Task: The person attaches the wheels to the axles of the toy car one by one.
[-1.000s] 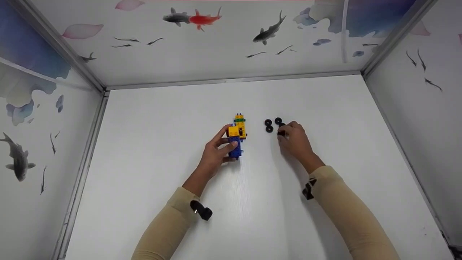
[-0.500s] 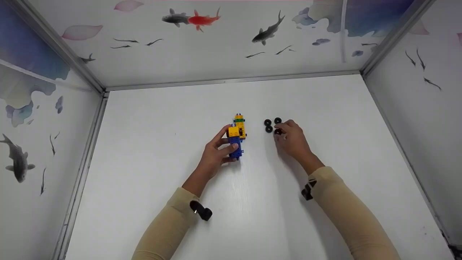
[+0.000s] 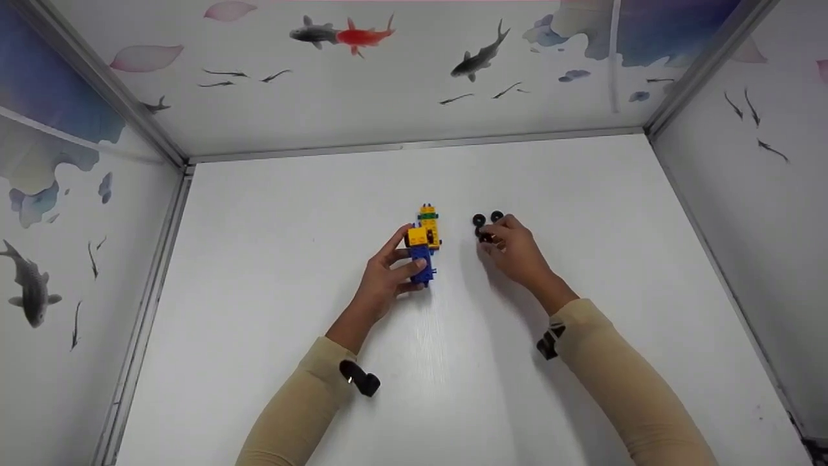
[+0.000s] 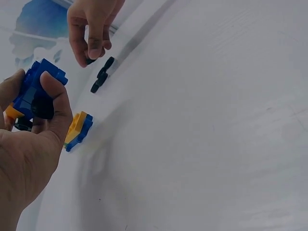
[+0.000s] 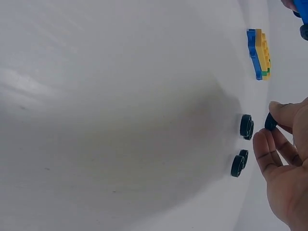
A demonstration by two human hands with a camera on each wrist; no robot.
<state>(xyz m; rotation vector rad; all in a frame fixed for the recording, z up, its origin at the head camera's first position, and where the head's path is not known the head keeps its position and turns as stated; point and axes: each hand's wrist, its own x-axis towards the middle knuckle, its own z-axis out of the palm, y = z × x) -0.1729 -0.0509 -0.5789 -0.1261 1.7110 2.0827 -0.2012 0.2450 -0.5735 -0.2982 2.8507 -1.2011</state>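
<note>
My left hand grips a blue and yellow building-block vehicle between thumb and fingers. In the left wrist view, dark wheels show on this vehicle beside the fingers. To its right, my right hand pinches a small black wheel between thumb and fingertips, clear above the table in the right wrist view. Several more black wheels lie in two little groups right by that hand. Just beyond the held vehicle, a second block assembly, yellow with green and blue parts, rests on the table.
The work surface is a white table, enclosed by a back wall and side walls printed with fish and petals. Metal edging runs along the table's far side. Both sleeved wrists wear black camera mounts.
My right hand has moved left with its wheel, from the right of the loose wheels to over the left group. My left hand stays in place with the block vehicle.
</note>
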